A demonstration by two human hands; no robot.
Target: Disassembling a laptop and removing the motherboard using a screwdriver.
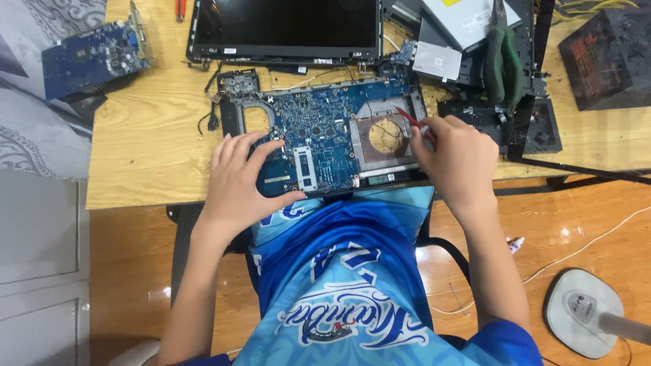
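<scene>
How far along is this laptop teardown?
Done: the screen panel lies detached behind. In hand: the left hand steadies the blue circuit board while the right hand works a red-handled tool at the fan opening. Left: the board still sits in its frame.

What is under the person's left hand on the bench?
The left hand lies flat on the blue laptop circuit board, fingers spread over its near left corner. The board parts beneath the palm are covered and cannot be seen.

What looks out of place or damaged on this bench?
The blue graphics card overhangs the table's left edge onto grey cloth. The laptop base under both hands is stripped open, board exposed. No visible breakage.
</scene>
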